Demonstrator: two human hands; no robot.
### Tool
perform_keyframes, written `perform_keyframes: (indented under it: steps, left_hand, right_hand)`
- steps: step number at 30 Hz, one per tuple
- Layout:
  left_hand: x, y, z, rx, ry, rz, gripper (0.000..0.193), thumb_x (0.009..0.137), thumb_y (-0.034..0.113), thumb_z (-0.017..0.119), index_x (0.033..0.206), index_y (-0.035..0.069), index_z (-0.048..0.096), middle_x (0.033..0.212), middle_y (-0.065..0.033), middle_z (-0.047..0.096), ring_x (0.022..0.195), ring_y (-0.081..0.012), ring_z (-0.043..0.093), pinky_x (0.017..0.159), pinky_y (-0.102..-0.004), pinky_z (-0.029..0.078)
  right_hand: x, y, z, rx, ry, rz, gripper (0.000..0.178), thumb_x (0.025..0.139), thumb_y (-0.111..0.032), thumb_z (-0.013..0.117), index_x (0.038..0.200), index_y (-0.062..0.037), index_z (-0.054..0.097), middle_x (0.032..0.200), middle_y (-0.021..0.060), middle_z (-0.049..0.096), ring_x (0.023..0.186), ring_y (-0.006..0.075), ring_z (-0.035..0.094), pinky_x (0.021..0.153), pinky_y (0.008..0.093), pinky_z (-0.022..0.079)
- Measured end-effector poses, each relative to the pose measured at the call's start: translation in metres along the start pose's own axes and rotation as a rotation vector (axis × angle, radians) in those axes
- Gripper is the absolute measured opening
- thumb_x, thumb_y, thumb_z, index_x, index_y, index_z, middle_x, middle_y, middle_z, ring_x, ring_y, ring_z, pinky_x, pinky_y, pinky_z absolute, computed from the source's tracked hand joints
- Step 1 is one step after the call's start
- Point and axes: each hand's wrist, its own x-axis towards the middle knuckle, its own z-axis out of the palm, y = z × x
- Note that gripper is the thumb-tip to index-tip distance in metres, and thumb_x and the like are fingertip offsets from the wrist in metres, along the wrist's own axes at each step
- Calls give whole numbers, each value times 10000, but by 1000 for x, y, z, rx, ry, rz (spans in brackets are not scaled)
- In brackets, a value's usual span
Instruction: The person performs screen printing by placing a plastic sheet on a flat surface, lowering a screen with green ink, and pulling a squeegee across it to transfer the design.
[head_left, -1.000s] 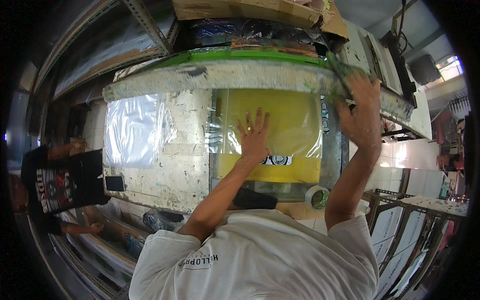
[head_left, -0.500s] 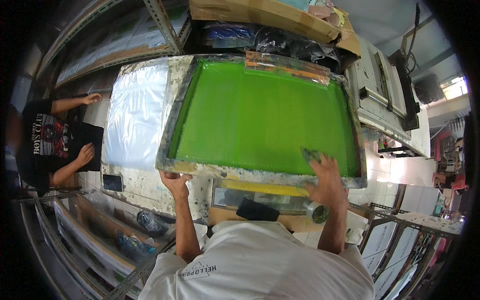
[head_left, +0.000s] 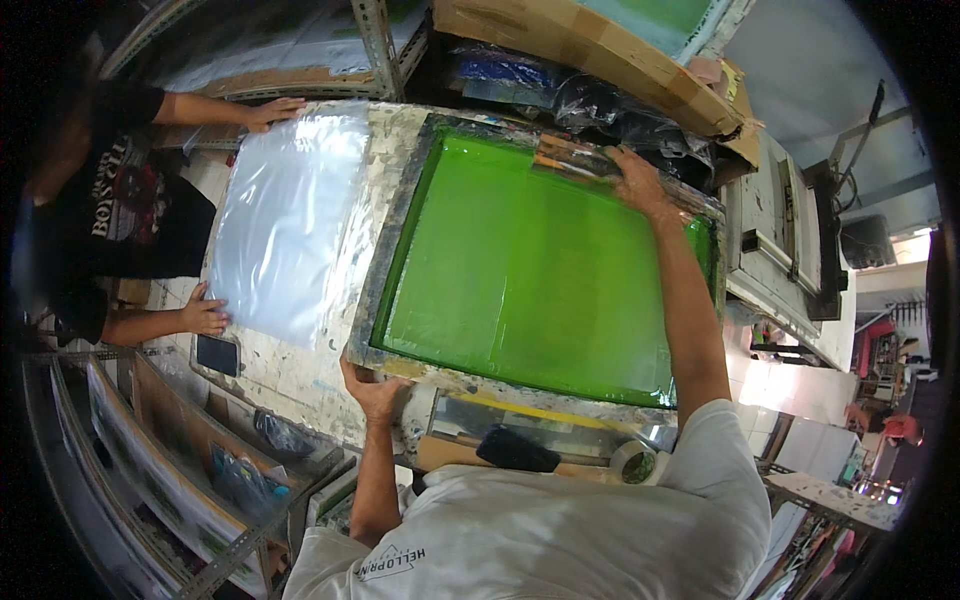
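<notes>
A screen-printing frame (head_left: 510, 385) with green mesh (head_left: 530, 260) lies on the paint-stained table in front of me. My left hand (head_left: 374, 390) grips its near left corner, the thumb along the rim. My right arm reaches across the mesh. At the far rim my right hand (head_left: 642, 183) closes over the right part of a squeegee (head_left: 575, 158) with a wooden, ink-stained handle; my fingers partly hide it. Left of the frame lies clear plastic sheeting (head_left: 290, 220). A co-worker's hands touch it, one hand (head_left: 275, 114) at the far edge, the other hand (head_left: 204, 312) at the near left corner.
A phone (head_left: 217, 355) rests on the table's near left corner. By my body are a dark object (head_left: 517, 449) and a tape roll (head_left: 633, 462). Behind the frame sits a cardboard box (head_left: 600, 55) above plastic-wrapped items. Metal racks (head_left: 160, 470) stand at left, a white machine (head_left: 785, 240) at right.
My right hand has gone from the near right rim to the squeegee at the far rim. My left hand stays on the frame. The co-worker's hands have come onto the plastic sheeting.
</notes>
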Motion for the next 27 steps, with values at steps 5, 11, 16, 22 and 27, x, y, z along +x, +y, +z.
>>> perform_keyframes:
  steps: [5, 11, 16, 22, 27]
  left_hand:
    - [0, 8, 7, -10, 8, -9, 1084, 423, 239, 948, 1302, -12, 366, 1180, -102, 531, 1073, -225, 533, 934, -358, 438]
    - [1, 6, 6, 2, -4, 29, 1053, 446, 184, 934, 1307, -10, 359, 1189, -112, 519, 1086, -230, 520, 934, -360, 439]
    - [-2, 7, 2, 31, -4, 13, 967, 484, 40, 858, 1307, -14, 353, 1185, -116, 513, 1080, -232, 516, 930, -351, 438]
    - [-3, 7, 3, 34, -23, 28, 950, 492, -2, 832, 1311, -10, 352, 1172, -117, 517, 1069, -236, 520, 927, -345, 435]
    - [-2, 6, 3, 70, -21, 93, 1011, 472, 91, 878, 1324, -5, 343, 1315, -159, 430, 1190, -271, 445, 1003, -379, 382]
  right_hand:
    - [-7, 4, 15, 113, 180, -153, 530, 715, -33, 608, 1236, -104, 535, 1152, 227, 585, 1086, 359, 546, 936, 471, 403]
    - [-67, -27, 27, 16, 250, -180, 398, 698, -33, 603, 1087, -113, 584, 864, 148, 608, 850, 343, 579, 713, 448, 425]
    - [-182, -100, 13, -31, 140, -99, 318, 698, -44, 579, 1002, -132, 600, 845, 143, 604, 835, 316, 586, 694, 442, 420]
    - [-294, -157, -28, 169, 96, -114, 353, 666, -69, 592, 1017, -98, 611, 880, 193, 617, 857, 357, 588, 735, 457, 435]
    - [-279, -138, -47, 438, -96, 19, 460, 636, -65, 629, 1095, -87, 604, 1042, 244, 611, 992, 379, 581, 822, 465, 430]
